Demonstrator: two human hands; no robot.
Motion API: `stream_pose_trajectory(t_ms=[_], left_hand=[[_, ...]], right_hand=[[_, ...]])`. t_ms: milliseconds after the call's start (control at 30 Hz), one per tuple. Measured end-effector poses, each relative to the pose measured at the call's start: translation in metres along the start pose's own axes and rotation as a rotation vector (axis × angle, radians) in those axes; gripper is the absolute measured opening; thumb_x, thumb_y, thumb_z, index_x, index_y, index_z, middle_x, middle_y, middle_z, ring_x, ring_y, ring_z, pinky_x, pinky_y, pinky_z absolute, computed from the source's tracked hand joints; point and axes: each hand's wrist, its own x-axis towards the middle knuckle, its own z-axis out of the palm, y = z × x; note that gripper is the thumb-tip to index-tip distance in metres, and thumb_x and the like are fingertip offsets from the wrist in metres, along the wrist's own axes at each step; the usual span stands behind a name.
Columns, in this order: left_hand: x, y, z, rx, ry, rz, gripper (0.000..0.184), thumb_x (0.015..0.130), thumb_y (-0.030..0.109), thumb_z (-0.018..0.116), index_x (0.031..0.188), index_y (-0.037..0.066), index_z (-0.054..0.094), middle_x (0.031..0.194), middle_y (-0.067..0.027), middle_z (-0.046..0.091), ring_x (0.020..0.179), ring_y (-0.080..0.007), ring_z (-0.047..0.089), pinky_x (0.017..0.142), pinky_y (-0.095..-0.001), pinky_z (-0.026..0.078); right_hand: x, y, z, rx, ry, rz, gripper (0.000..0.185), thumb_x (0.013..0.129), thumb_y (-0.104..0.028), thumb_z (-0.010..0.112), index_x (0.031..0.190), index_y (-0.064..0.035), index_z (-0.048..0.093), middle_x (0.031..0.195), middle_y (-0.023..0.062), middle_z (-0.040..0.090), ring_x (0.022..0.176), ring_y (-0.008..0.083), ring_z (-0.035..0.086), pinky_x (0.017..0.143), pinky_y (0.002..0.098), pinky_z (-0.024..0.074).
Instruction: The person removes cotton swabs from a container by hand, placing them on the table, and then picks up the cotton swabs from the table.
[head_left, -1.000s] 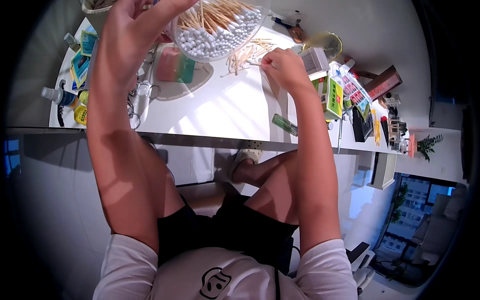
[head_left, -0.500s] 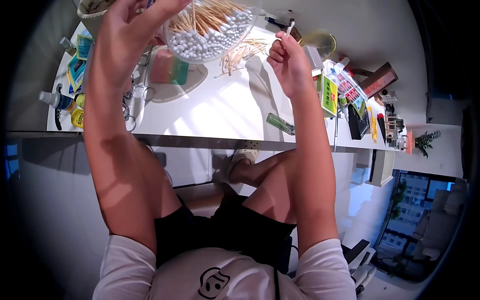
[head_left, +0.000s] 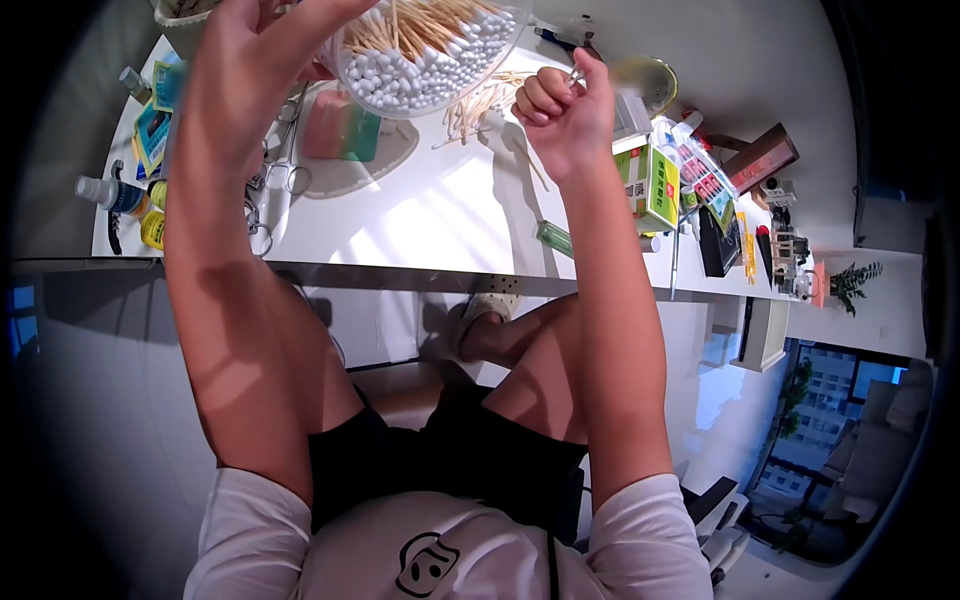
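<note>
My left hand grips a clear container full of cotton swabs at the top of the view, tilted so that the white tips show. At its right my right hand is raised above the desk, fingers curled round a cotton swab whose white tip shows by the thumb. Between the hands a loose pile of swabs lies on the desk. One more swab lies just left of my right wrist. A pink and green block sits below the container.
Metal scissors and small bottles are at the left of the white desk. A green translucent item lies near the front edge. At the right stand a green and white box and a pink box.
My right hand has risen from the swab pile with a swab, then turned and shifted slightly left. The left hand and container have moved slightly left.
</note>
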Motion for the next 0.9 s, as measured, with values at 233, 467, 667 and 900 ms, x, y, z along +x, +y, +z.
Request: stream_pose_trajectory(t_ms=[233, 467, 667, 900], left_hand=[[0.001, -0.001, -0.002, -0.017, -0.02, 0.009, 0.065, 0.085, 0.05, 0.071, 0.129, 0.003, 0.065, 0.114, -0.0046, 0.069, 0.107, -0.0159, 0.064, 0.091, -0.0365, 0.05], [0.003, -0.006, 0.001, -0.091, -0.044, -0.021, 0.059, 0.088, 0.04, 0.077, 0.131, 0.002, 0.063, 0.112, -0.0043, 0.069, 0.105, -0.0131, 0.065, 0.091, -0.0324, 0.051], [0.001, -0.006, 0.005, -0.083, -0.014, -0.028, 0.056, 0.088, 0.038, 0.078, 0.13, 0.003, 0.064, 0.111, -0.0024, 0.07, 0.102, -0.0109, 0.065, 0.085, -0.0284, 0.051], [0.0, -0.003, 0.009, -0.08, -0.065, -0.039, 0.052, 0.09, 0.034, 0.078, 0.13, 0.004, 0.064, 0.111, -0.0023, 0.07, 0.099, -0.0082, 0.065, 0.081, -0.0235, 0.049]], right_hand=[[-0.006, 0.001, 0.012, 0.067, -0.032, -0.063, 0.056, 0.102, -0.049, 0.044, 0.059, -0.0172, 0.024, 0.055, -0.0035, 0.022, 0.054, 0.0129, 0.021, 0.054, 0.0303, 0.0216], [-0.032, -0.041, 0.042, -0.226, 0.017, -0.472, 0.047, 0.107, -0.031, 0.053, 0.068, -0.0143, 0.033, 0.061, -0.0031, 0.024, 0.057, 0.0121, 0.023, 0.056, 0.0305, 0.0246], [-0.047, -0.069, 0.051, -0.842, 0.061, -0.94, 0.047, 0.112, -0.033, 0.036, 0.076, -0.003, 0.043, 0.07, -0.0011, 0.035, 0.066, 0.0131, 0.038, 0.066, 0.0304, 0.0366], [-0.06, -0.054, 0.092, -1.004, 0.105, -0.862, 0.03, 0.1, -0.012, 0.066, 0.073, 0.0007, 0.059, 0.061, 0.0072, 0.057, 0.054, 0.0112, 0.05, 0.051, 0.0282, 0.0364]])
